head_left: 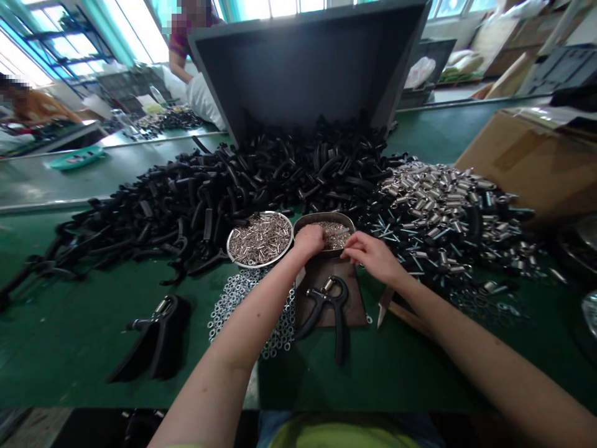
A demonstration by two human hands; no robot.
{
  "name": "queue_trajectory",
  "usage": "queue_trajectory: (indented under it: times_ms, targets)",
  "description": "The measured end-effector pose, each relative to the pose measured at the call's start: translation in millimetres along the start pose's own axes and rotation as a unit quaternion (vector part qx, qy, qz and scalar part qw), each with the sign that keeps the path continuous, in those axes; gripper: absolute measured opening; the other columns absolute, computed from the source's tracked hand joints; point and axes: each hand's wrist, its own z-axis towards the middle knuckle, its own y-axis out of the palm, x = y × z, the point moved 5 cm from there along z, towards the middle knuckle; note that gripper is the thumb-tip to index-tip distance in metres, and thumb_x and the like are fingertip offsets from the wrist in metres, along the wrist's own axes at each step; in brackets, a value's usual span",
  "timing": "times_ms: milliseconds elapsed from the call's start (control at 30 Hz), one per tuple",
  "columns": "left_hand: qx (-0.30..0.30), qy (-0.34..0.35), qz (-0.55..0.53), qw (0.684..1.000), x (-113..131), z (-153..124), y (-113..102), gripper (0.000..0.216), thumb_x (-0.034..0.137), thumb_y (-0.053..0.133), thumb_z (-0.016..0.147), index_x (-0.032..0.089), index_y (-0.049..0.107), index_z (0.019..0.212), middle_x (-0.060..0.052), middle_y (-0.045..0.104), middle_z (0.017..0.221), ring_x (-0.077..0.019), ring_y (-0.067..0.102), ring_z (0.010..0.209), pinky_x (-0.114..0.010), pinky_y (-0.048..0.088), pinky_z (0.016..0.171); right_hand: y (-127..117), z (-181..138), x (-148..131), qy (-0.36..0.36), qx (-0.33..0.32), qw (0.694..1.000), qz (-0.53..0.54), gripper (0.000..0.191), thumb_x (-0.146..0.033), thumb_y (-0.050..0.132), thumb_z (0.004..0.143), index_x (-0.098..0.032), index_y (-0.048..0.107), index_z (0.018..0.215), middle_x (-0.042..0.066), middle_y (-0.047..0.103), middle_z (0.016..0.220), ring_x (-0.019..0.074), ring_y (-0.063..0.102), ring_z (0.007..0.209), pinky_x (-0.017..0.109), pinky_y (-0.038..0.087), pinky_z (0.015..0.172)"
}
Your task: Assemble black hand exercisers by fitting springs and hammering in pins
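Observation:
My left hand (308, 241) is curled closed at the rim of a small metal bowl (326, 218) filled with tiny silver parts; what its fingers hold is hidden. My right hand (372, 255) pinches its fingers together at the same bowl's right edge, over something too small to name. Just below both hands an assembled black hand gripper (329, 303) lies on a brown mat (354, 311). A round metal dish (260, 239) of short silver pins sits left of my left hand.
A big heap of black plastic handles (209, 186) spills from a tilted grey bin (308, 62). Silver springs (433, 193) pile at the right beside a cardboard box (536, 162). Washers (242, 298) and finished grippers (156, 339) lie on the green table. Two other people sit at the far left.

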Motion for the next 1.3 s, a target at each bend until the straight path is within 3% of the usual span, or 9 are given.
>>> queue_trajectory:
  times_ms: [200,367,600,700,867,1000,1133,1300]
  targets:
    - [0.050,-0.009,-0.093,0.994,-10,-9,-10,0.010,0.024,0.065,0.073,0.015,0.070,0.077,-0.007,0.068,0.078,-0.0197,0.061,0.078,-0.031,0.045,0.077,24,-20,-3,-0.041,-0.053,0.998,-0.008,0.009,-0.019,0.056,0.079,-0.017,0.065,0.077,0.001,0.066,0.078,0.0143,0.060,0.074,0.026,0.046,0.069]
    - [0.050,-0.006,-0.201,0.978,-11,-39,-20,0.017,0.028,0.058,0.080,0.014,0.067,0.085,-0.002,0.066,0.071,-0.0117,0.058,0.061,-0.025,0.046,0.062,32,-17,-9,-0.067,-0.065,0.993,-0.071,0.008,-0.013,0.060,0.076,-0.018,0.065,0.072,0.002,0.062,0.079,0.0148,0.058,0.076,0.027,0.043,0.072]
    - [-0.003,-0.037,-0.434,0.900,-22,-102,-10,0.014,0.027,0.065,0.071,0.014,0.062,0.077,0.002,0.059,0.063,-0.0092,0.052,0.056,-0.023,0.043,0.056,36,-12,-16,-0.064,-0.097,0.980,-0.161,0.009,-0.012,0.061,0.076,-0.019,0.065,0.072,0.002,0.062,0.080,0.0157,0.058,0.076,0.026,0.041,0.070]
    - [-0.011,-0.020,-0.412,0.911,-19,-122,-1,0.013,0.027,0.067,0.071,0.015,0.064,0.073,0.000,0.061,0.068,-0.0117,0.054,0.063,-0.025,0.044,0.063,38,-4,-17,-0.048,-0.120,0.973,-0.190,0.007,-0.015,0.063,0.074,-0.020,0.064,0.070,0.001,0.063,0.075,0.0161,0.058,0.072,0.025,0.038,0.063]
    - [0.020,0.050,-0.280,0.959,-4,-138,12,0.003,0.023,0.071,0.071,0.021,0.070,0.070,-0.003,0.065,0.087,-0.0196,0.056,0.092,-0.034,0.040,0.089,38,-1,-19,-0.035,-0.140,0.967,-0.211,0.006,-0.019,0.065,0.074,-0.022,0.063,0.078,-0.001,0.064,0.075,0.0157,0.059,0.071,0.024,0.038,0.060]
    - [0.011,0.042,-0.256,0.966,-2,-139,25,0.002,0.023,0.070,0.072,0.021,0.070,0.072,-0.003,0.064,0.088,-0.0204,0.056,0.092,-0.034,0.040,0.088,15,-37,-11,-0.035,-0.091,0.970,-0.223,0.018,-0.023,0.058,0.081,-0.022,0.059,0.099,0.003,0.064,0.095,0.0188,0.059,0.086,0.029,0.043,0.072]
    - [0.009,0.052,-0.278,0.959,-2,-140,28,0.002,0.020,0.069,0.073,0.019,0.067,0.071,-0.003,0.063,0.086,-0.0193,0.056,0.090,-0.032,0.041,0.085,-17,-108,25,0.014,-0.017,0.961,-0.276,0.021,-0.034,0.053,0.085,-0.025,0.058,0.103,0.005,0.062,0.103,0.0216,0.060,0.090,0.031,0.048,0.068]
    - [0.005,0.068,-0.292,0.954,-1,-141,28,0.004,0.020,0.068,0.074,0.018,0.064,0.072,-0.002,0.061,0.085,-0.0181,0.055,0.089,-0.031,0.040,0.083,-30,-177,70,0.076,0.058,0.932,-0.349,0.026,-0.045,0.051,0.082,-0.020,0.058,0.088,0.009,0.063,0.087,0.0255,0.062,0.080,0.036,0.050,0.063]
